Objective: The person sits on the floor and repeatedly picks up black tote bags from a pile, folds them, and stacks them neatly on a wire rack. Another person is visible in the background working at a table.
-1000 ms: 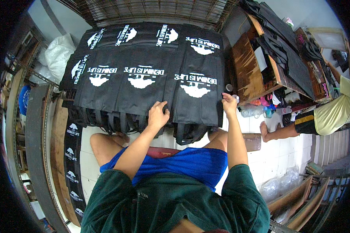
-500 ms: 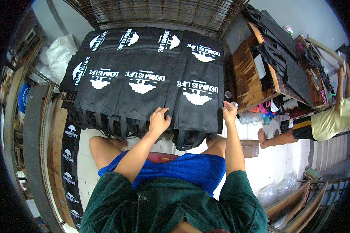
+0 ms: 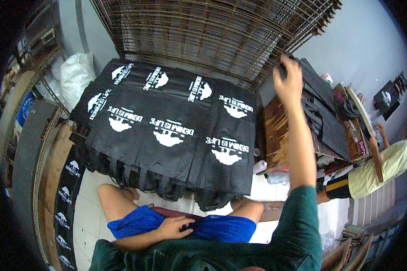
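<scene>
Flat black fabric bags (image 3: 176, 149) with white tree prints lie in stacks side by side in front of me, their dark straps hanging over the near edge. My left hand (image 3: 174, 227) rests over my blue shorts at the lap, fingers loosely bent and apart, holding nothing. Raised and stretched forward to the right, my right hand (image 3: 288, 81) is open with thumb and fingers apart. It appears over the near end of a pile of black fabric (image 3: 319, 108) on a wooden table; whether it touches the pile I cannot tell.
A rusty wire rack (image 3: 203, 36) stands behind the bags. The worn wooden table (image 3: 276, 128) is at right, with plastic bottles (image 3: 278, 177) by its base. Another person in a yellow shirt (image 3: 380, 174) works there with a pale frame (image 3: 361, 108). White sacks (image 3: 77, 77) stand at left.
My left hand has left the bags' near edge and come back to my lap. My right hand has risen forward from beside the stack. The view has tilted up.
</scene>
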Tool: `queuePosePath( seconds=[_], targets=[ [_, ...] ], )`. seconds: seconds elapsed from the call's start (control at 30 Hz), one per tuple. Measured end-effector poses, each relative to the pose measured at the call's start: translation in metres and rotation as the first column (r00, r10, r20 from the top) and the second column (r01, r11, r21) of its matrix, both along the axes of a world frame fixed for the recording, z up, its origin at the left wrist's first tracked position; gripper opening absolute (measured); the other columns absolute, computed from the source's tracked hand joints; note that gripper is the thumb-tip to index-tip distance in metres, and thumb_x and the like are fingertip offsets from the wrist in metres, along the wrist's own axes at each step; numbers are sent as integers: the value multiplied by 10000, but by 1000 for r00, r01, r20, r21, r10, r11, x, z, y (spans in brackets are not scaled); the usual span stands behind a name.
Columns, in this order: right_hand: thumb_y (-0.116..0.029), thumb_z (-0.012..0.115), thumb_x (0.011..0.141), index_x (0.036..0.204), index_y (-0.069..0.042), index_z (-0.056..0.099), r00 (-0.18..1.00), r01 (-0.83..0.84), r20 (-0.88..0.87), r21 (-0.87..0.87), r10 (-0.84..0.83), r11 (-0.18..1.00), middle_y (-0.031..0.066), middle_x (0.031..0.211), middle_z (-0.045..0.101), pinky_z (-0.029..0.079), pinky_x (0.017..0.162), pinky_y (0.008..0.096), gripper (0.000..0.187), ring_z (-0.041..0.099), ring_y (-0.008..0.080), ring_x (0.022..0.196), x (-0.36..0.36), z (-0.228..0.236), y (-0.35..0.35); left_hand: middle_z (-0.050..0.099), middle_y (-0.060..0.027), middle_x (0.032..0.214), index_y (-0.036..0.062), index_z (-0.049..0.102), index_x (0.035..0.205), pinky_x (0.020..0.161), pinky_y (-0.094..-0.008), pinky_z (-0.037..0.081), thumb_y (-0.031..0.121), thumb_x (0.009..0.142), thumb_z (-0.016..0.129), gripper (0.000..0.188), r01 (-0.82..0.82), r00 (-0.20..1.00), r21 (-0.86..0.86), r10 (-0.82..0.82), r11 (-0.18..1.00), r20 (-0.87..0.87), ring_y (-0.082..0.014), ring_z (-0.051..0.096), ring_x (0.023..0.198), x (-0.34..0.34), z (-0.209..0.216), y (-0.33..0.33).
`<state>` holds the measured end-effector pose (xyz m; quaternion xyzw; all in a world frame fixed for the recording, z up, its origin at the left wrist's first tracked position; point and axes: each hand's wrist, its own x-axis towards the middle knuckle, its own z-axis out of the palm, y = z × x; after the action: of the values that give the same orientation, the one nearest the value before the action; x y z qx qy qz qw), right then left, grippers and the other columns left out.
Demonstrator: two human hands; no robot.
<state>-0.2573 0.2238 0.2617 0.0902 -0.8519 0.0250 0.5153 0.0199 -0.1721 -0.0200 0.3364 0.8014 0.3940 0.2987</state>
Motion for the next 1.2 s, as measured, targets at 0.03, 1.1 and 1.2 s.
queuePosePath(
  seconds=[0.03,1.1,1.2],
  targets=[
    [-179,633,759,1165,-58,532,999,45,-16,48,-44,998,147,1167,538,392,932,389,436,489,314,1092,-18,41,-12,626,-79,890,131,574,1126,646,-367,505,444,800,603,453,-20,1000,8,20,1000,-19,-261,626,688,7,-22,-9],
    [-215,690,733,767,-75,637,862,-57,492,-142,121,988,75,667,537,416,563,372,154,521,266,620,176,-196,-127,645,-125,948,62,564,1085,776,-383,476,531,734,641,591,32,983,-98,-13,995,184,-290,615,881,-14,-68,-12],
    [-267,670,753,812,-54,649,787,-47,596,-200,160,979,109,700,557,440,635,400,222,544,299,687,192,-230,-138,643,-130,937,60,577,1070,768,-376,480,530,725,655,588,23,976,-101,-1,995,216,-279,616,881,-14,-65,-12]
  ],
)
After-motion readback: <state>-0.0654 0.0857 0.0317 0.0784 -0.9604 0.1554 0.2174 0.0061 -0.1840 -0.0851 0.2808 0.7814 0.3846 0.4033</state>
